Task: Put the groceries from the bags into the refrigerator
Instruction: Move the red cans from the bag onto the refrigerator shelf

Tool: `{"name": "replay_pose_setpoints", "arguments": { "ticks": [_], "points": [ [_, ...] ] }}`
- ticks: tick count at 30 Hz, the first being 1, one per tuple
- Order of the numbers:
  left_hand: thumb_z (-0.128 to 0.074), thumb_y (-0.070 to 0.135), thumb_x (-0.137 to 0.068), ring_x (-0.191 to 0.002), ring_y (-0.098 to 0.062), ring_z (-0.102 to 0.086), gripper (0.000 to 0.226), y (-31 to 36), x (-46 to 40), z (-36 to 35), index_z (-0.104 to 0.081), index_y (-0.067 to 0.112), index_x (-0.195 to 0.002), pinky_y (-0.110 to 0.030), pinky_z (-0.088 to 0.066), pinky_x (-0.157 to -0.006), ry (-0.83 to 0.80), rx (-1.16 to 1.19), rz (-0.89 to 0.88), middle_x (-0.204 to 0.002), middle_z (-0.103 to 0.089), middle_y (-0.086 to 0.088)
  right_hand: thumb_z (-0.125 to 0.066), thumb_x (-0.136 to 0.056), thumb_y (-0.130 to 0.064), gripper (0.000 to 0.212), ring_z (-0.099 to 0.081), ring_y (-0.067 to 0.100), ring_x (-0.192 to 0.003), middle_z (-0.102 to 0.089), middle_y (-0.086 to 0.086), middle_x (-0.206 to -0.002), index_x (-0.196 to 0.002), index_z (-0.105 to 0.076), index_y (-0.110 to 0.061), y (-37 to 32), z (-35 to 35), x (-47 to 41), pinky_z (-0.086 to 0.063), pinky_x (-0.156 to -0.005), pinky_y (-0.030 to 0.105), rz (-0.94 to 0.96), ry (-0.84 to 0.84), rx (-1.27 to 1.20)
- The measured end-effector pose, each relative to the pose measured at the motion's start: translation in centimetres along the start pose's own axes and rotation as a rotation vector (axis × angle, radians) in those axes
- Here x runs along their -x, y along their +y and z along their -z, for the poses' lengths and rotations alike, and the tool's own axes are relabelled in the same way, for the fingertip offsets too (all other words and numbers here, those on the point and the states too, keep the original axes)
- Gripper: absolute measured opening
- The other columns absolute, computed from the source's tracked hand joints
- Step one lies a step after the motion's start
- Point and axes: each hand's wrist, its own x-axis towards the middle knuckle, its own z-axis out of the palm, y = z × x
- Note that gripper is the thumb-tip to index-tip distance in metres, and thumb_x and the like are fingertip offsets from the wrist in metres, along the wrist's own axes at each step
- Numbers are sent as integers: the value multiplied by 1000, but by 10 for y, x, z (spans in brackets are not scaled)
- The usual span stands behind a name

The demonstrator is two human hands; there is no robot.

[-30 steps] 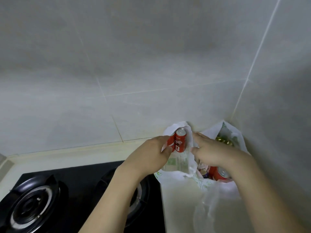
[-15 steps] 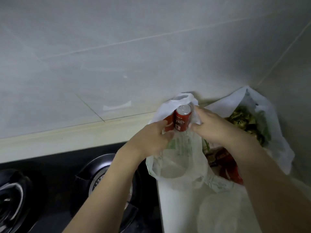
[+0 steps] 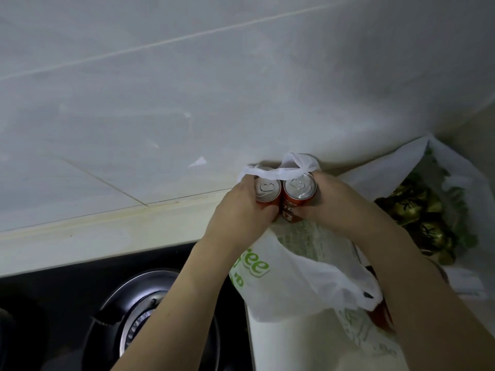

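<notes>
At the near left, a black gas hob [image 3: 80, 290] occupies the counter, with one round burner [image 3: 150, 303] visible under the person's left forearm. A pale worktop edge [image 3: 107, 231] runs behind the hob, meeting a grey tiled wall [image 3: 187, 89].

Centre frame, the left hand [image 3: 241, 210] grips a red drink can [image 3: 267, 191], fingers curled round its left side and body. The can stands upright, its silver top with pull tab facing the camera. Touching it on the right is a second red can [image 3: 298, 192], also upright, held by the right hand [image 3: 334, 204], whose fingers wrap its right side. Both cans are raised above the counter, pressed side by side between the two hands.

A handle of a white plastic bag [image 3: 294, 285] loops over the far side of the can tops; the bag body, printed with green lettering, hangs below the hands and reaches the white counter [image 3: 281, 344].

To the right, a second white bag [image 3: 396, 170] sits open in the corner against the wall, holding leafy greens [image 3: 455, 210] and gold-wrapped items [image 3: 415, 207]. A red item [image 3: 380, 314] shows low beside the right forearm; its identity cannot be determined.
</notes>
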Motion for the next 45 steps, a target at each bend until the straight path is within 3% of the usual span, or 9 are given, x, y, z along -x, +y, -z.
{"name": "replay_pose_setpoints", "arguments": {
  "ticks": [3,7,11,16,22,27,33,40,45],
  "points": [
    [-72,33,-76,-102,-12,-63,63,0,-7,-5,-45,35,-133,-37,-53,-86,22,50,27,-111,-67,14,-82,-61,-39,59,-63,7,-101,-67,-14,-108,-115,-59,-31,4,-2,-3,-52,-88,36,-8,32,-13],
    [-74,33,-74,-100,-9,-64,63,-3,-6,-7,-46,37,-130,-35,-54,-84,40,102,18,-107,-68,16,-87,-65,-26,54,-62,3,-99,-65,-16,-105,-111,-60,-33,5,-6,4,-48,-77,16,24,75,-99],
    [-78,25,-74,-95,-8,-64,55,-5,12,3,-51,32,-121,-26,-51,-78,36,153,9,-102,-67,16,-82,-55,-44,61,-65,11,-101,-70,-16,-104,-112,-60,-39,-5,-2,24,-50,-91,39,100,122,-105],
    [-82,19,-70,-93,-2,-64,52,7,53,34,-57,31,-114,-21,-49,-78,121,270,-37,-100,-68,17,-87,-68,-28,53,-61,-8,-98,-68,-22,-103,-114,-62,-37,-19,16,68,-48,-81,18,119,212,-275],
    [-85,22,-68,-83,5,-63,45,38,125,82,-62,30,-106,-15,-45,-68,280,326,-161,-93,-68,18,-88,-63,-35,60,-61,3,-108,-67,-15,-111,-116,-60,-34,-61,42,130,-49,-96,31,233,350,-383],
    [-87,22,-71,-89,-5,-68,41,60,201,118,-66,27,-106,-21,-51,-74,422,527,-314,-97,-72,11,-88,-68,-21,49,-68,10,-100,-71,-5,-107,-107,-60,-31,-103,61,194,-53,-91,37,383,368,-581],
    [-80,33,-73,-94,-6,-66,44,70,279,140,-64,25,-112,-16,-51,-75,521,783,-525,-103,-70,10,-81,-63,-31,50,-70,24,-98,-71,5,-108,-107,-56,-31,-150,62,259,-55,-89,47,499,415,-824],
    [-72,42,-73,-95,-33,-70,39,56,319,137,-60,31,-109,-53,-58,-85,607,912,-503,-105,-70,-9,-79,-64,-51,47,-71,27,-94,-72,3,-101,-104,-63,-32,-190,36,299,-55,-88,55,538,472,-819],
    [-72,43,-72,-90,-35,-70,40,41,336,139,-62,25,-107,-55,-58,-83,685,928,-459,-100,-71,-8,-77,-64,-50,34,-71,27,-88,-73,3,-95,-93,-66,-38,-207,15,313,-56,-86,56,585,434,-803]
  ]
}}
